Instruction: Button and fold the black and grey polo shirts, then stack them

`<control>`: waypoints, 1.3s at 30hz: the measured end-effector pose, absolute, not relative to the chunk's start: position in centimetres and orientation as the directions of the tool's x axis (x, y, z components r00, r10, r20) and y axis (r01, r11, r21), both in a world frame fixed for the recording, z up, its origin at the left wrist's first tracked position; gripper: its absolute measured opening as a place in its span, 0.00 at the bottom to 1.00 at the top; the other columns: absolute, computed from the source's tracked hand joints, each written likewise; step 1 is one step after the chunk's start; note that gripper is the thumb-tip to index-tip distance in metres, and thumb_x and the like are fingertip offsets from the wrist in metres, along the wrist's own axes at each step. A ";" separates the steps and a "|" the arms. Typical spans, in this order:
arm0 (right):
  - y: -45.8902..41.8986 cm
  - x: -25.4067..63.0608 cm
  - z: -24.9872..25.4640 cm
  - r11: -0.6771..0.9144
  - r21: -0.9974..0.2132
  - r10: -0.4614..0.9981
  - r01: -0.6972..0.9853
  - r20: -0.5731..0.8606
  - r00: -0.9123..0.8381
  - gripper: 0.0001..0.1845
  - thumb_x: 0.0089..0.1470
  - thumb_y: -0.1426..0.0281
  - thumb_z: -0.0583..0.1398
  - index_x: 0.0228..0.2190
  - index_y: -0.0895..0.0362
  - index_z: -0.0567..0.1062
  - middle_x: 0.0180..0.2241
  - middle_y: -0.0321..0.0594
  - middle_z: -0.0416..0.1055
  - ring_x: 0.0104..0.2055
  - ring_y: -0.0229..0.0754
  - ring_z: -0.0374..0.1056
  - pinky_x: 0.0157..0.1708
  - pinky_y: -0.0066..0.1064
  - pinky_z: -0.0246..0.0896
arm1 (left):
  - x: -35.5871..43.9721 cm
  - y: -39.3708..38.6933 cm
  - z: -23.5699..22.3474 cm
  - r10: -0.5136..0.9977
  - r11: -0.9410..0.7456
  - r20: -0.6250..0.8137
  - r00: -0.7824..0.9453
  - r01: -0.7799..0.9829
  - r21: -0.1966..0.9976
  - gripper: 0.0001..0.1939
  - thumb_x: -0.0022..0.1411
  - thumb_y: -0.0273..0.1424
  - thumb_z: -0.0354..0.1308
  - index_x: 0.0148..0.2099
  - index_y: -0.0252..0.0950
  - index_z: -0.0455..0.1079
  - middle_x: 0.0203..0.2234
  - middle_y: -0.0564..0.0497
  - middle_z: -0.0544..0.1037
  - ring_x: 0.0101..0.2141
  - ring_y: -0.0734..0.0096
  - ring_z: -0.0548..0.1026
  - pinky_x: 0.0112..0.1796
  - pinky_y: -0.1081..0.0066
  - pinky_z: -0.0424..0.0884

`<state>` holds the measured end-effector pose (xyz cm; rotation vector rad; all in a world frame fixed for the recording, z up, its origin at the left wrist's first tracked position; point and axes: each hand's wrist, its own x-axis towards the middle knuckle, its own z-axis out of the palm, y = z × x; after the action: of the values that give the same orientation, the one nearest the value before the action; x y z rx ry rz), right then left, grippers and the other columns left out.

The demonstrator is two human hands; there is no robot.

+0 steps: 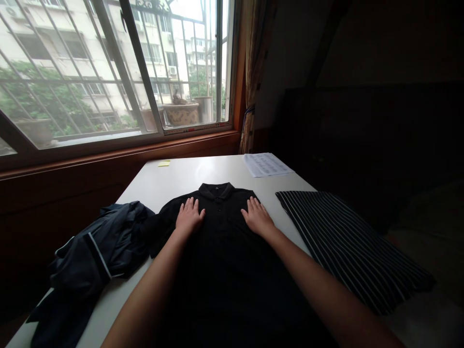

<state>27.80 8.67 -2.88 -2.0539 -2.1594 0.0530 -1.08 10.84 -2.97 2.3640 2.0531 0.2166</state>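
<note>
Bare tabletop [206, 169] lies open beyond the shirt collar [216, 191], between yellow notes [164, 164] and papers [268, 165]. Crumpled clothes [97, 246] block the left; striped cloth [351, 241] seemingly overhangs the dim right edge.

Daylight enters through the window [181, 63] at upper left; sky there is blown out to white. Soft glare lies on the white tabletop [206, 169] at centre. Right side of frame falls to near black, detail lost; lower left also dark. Black shirt [221, 241] underexposed, folds barely readable toward bottom edge. Wide-angle stretching seen toward frame edges. Hands reasonably sharp.
</note>
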 end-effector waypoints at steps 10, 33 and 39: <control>11.0 29.1 -3.6 0.038 -0.146 0.996 0.989 0.087 -0.026 0.41 0.66 0.50 0.42 0.68 0.67 0.51 0.72 0.50 0.39 0.73 0.49 0.36 0.69 0.46 0.31 | -2.1 13.8 -2.9 0.992 -0.116 0.065 0.109 0.988 0.104 0.37 0.72 0.50 0.35 0.72 0.31 0.49 0.71 0.40 0.47 0.70 0.56 0.44 0.66 0.52 0.43; 10.8 28.9 -2.3 0.144 -0.090 0.935 0.986 0.337 -0.106 0.22 0.64 0.63 0.51 0.53 0.61 0.72 0.56 0.51 0.68 0.58 0.51 0.61 0.62 0.38 0.51 | -1.3 13.0 -1.7 0.947 -0.183 0.283 0.155 0.980 0.075 0.26 0.71 0.40 0.43 0.64 0.35 0.65 0.60 0.42 0.68 0.60 0.54 0.63 0.60 0.59 0.61; 11.1 28.9 -2.5 0.108 -0.092 0.934 0.990 0.351 -0.069 0.24 0.63 0.64 0.52 0.55 0.63 0.71 0.58 0.53 0.66 0.59 0.53 0.60 0.60 0.39 0.52 | -1.4 12.7 -2.0 0.948 -0.092 0.312 0.060 0.991 0.092 0.25 0.69 0.38 0.45 0.62 0.34 0.67 0.60 0.40 0.69 0.59 0.51 0.63 0.57 0.57 0.64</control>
<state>28.94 11.11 -2.51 -1.8888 -2.0710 -0.2441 -1.35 12.75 -2.00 2.3874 2.2076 0.4864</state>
